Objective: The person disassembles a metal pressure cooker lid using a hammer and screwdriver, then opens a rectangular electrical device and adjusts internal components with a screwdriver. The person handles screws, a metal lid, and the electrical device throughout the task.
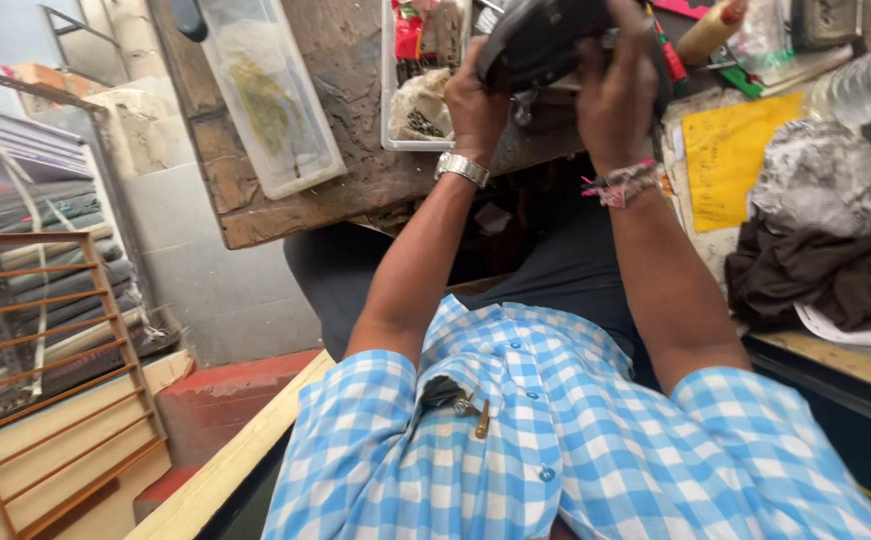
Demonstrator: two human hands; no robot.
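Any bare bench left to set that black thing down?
Only bare wood between the clear plastic tray and the white parts box. Right side is crowded: yellow paper, grey crumpled cloth, brown rag.

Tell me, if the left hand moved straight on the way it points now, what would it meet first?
The left hand already grips the dark device, so it meets that first; beyond lies, probably, the white tray of small parts.

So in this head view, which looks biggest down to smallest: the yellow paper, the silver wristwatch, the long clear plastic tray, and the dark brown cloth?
1. Long clear plastic tray
2. Dark brown cloth, close to the tray in apparent size, and cut by the frame edge, so that order is unsure
3. Yellow paper
4. Silver wristwatch, on the left wrist
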